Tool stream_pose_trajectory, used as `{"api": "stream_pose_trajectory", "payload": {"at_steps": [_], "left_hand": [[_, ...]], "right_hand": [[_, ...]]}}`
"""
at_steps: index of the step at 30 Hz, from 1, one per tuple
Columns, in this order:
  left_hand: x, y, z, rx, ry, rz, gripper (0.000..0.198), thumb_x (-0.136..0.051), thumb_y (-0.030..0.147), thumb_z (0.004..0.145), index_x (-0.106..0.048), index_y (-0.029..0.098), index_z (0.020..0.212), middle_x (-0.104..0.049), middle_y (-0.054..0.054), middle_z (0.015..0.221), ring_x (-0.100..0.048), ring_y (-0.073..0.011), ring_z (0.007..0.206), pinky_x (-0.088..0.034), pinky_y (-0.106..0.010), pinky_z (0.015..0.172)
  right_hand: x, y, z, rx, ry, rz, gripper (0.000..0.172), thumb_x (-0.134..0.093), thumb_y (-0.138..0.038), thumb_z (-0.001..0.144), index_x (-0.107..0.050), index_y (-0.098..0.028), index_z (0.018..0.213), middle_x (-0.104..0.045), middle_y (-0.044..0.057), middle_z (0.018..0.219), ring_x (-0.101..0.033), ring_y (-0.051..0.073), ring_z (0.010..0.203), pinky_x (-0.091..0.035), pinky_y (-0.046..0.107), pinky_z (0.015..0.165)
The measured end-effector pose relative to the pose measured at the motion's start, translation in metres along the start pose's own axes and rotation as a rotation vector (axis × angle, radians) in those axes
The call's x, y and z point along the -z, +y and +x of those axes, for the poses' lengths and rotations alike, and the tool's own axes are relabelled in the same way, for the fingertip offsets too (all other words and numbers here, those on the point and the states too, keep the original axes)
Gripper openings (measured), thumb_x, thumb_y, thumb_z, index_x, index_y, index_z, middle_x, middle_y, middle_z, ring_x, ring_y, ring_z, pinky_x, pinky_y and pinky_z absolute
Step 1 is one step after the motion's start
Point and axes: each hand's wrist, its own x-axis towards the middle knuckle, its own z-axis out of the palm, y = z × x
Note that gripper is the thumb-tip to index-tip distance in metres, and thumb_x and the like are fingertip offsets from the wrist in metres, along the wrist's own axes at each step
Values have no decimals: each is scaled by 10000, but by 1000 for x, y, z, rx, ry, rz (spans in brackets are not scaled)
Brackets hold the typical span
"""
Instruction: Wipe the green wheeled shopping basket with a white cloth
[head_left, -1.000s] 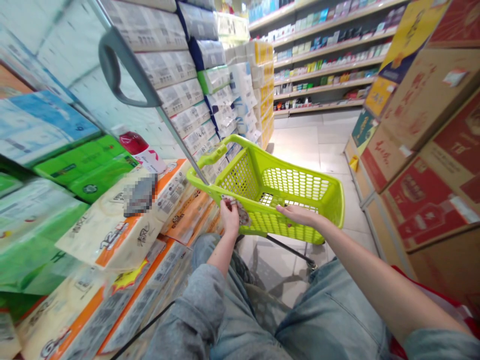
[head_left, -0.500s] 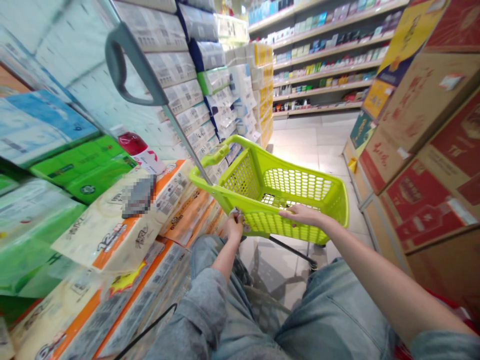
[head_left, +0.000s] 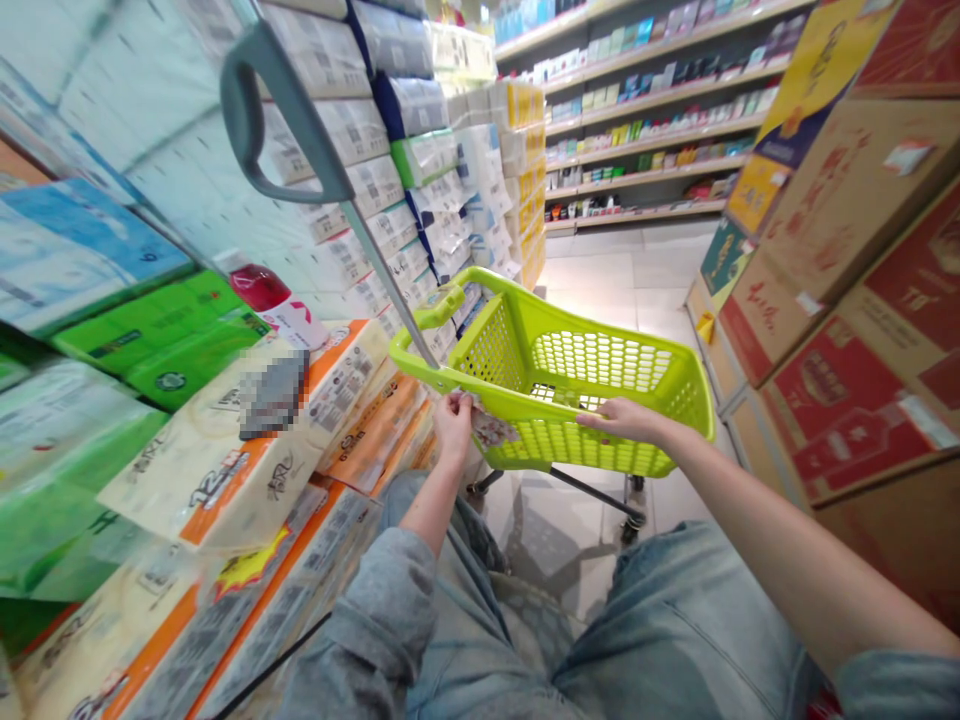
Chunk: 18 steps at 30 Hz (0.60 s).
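A lime-green shopping cart (head_left: 664, 455) with perforated sides stands in front of me, tilted in view. My right hand (head_left: 619, 418) grips the upper rim of its near side, fingers wrapped over the edge. On that side, close to the rear end, is a patterned, pinkish-grey sticker (head_left: 495, 430). My left hand (head_left: 454, 420) is closed in a pinch at the sticker's upper left edge, thumb and forefinger together. The cart's grey loop handle (head_left: 330, 170) rises on a metal pole at the upper left.
To the left, packs of tissue (head_left: 277, 480) are stacked, with a red-capped bottle (head_left: 262, 290) and a blurred-out dark object (head_left: 274, 395) on top. Cardboard cartons (head_left: 862, 220) line the right. Shelves of goods (head_left: 645, 120) stand beyond the tiled floor (head_left: 637, 260).
My left hand has moved up and left along the cart's side, uncovering more of the sticker. The cart has shifted slightly right, and my right hand stays on its rim.
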Motion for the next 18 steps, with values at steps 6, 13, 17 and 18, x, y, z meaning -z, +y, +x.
{"api": "stream_pose_trajectory", "payload": {"at_steps": [6,13,17,18], "left_hand": [[9,8,-10,13,-28,-142,251,-578,397,757,-530,152,787,-569,7,642,-538,-105,567,-428,-223,579],[42,-3,8,59,387,-1,230,-521,386,803,-472,163,780,-495,30,668,-491,-99,605,-408,-236,627],[26,-6,12,-45,237,14,164,-459,343,843,-455,181,816,-496,18,735,-500,-109,675,-413,-240,673],[18,-10,9,-63,164,1,146,-450,332,846,-448,187,827,-501,14,754,-503,-110,687,-416,-240,676]], "right_hand": [[4,11,-2,-56,51,-96,732,-244,-837,686,-513,-177,520,-513,29,505,-437,131,465,-260,263,460],[10,22,-6,-34,43,-117,701,-242,-815,713,-472,-187,500,-460,11,490,-414,127,474,-242,270,473],[11,22,-8,-32,50,-138,699,-237,-805,725,-486,-188,508,-470,17,494,-419,133,478,-249,273,482],[11,22,-8,-35,53,-142,698,-239,-803,726,-492,-188,512,-477,18,497,-423,135,479,-249,272,480]]}}
